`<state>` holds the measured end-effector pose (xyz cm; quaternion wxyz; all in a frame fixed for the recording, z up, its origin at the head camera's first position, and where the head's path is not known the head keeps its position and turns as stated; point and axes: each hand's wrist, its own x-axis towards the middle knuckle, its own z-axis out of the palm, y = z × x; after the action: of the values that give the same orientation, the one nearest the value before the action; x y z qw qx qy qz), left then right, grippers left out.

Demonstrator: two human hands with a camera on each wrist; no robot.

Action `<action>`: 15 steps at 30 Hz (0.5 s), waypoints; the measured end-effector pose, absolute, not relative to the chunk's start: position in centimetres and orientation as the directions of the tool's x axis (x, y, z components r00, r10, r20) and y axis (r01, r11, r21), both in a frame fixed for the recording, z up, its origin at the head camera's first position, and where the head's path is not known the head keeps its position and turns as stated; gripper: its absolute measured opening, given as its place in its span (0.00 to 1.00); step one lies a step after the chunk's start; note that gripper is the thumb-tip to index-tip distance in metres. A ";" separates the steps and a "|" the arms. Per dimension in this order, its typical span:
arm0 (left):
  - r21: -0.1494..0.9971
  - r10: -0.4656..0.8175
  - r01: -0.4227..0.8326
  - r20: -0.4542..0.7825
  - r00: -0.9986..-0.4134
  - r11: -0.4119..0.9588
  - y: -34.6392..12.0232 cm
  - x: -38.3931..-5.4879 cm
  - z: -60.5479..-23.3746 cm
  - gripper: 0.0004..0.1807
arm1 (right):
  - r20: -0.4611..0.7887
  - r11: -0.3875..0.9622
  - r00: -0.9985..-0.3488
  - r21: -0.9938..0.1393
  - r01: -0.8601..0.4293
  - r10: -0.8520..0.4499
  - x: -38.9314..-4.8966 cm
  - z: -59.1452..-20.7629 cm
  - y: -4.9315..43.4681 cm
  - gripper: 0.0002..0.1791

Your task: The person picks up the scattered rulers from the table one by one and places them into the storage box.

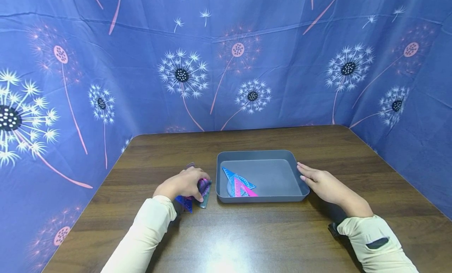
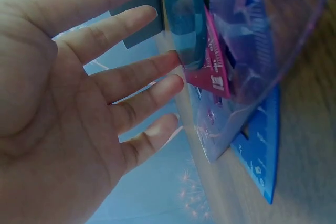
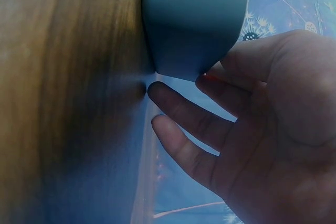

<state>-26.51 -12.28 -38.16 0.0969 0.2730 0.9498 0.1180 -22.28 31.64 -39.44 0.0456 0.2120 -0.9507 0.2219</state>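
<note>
Blue dandelion-print cloth [image 1: 296, 88] backs a wood-grain table [image 1: 282, 235] bearing a grey tray [image 1: 261, 199]. Status, judged from contents: partly complete. Inside the tray, toward its left end, lie a blue set square [image 1: 228, 173], a pink set square [image 1: 251, 192] and a clear protractor [image 1: 230, 186]. Apparently outstanding: a cluster of plastic pieces [image 2: 247, 56], left of the tray. Left hand [image 1: 184, 182]: positioned over the cluster, back upward, fingers spread wide; firm hold cannot be confirmed. Right hand [image 1: 326, 184]: fingers nearly straight, touching the tray's right end, nothing grasped.
</note>
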 end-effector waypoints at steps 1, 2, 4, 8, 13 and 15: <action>0.277 0.541 0.496 -0.117 -0.833 0.823 -12.3 -26.5 -38.2 0.33 | 0.181 0.812 -0.906 -0.402 -0.424 -0.383 -22.3 -39.4 31.6 0.24; 0.277 0.542 0.497 -0.113 -0.833 0.822 -12.3 -26.5 -38.3 0.32 | 0.183 0.811 -0.904 -0.401 -0.427 -0.385 -22.2 -39.4 31.6 0.24; 0.279 0.545 0.501 -0.107 -0.831 0.819 -12.3 -26.5 -38.3 0.32 | 0.181 0.811 -0.905 -0.401 -0.425 -0.384 -22.2 -39.4 31.6 0.24; 0.293 0.545 0.498 -0.106 -0.832 0.816 -12.3 -26.5 -38.4 0.31 | 0.176 0.811 -0.906 -0.403 -0.423 -0.385 -22.2 -39.3 31.6 0.24; 0.299 0.544 0.495 -0.108 -0.832 0.816 -12.1 -26.4 -38.2 0.30 | 0.175 0.814 -0.907 -0.402 -0.420 -0.382 -22.2 -39.4 31.5 0.24; 0.292 0.546 0.499 -0.105 -0.831 0.816 -12.1 -26.4 -38.2 0.29 | 0.178 0.815 -0.907 -0.399 -0.420 -0.380 -22.2 -39.4 31.5 0.24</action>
<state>-26.37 -12.08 -38.15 0.0923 0.2754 0.9484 0.1271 -22.19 31.53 -39.38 0.0453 0.2103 -0.9516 0.2195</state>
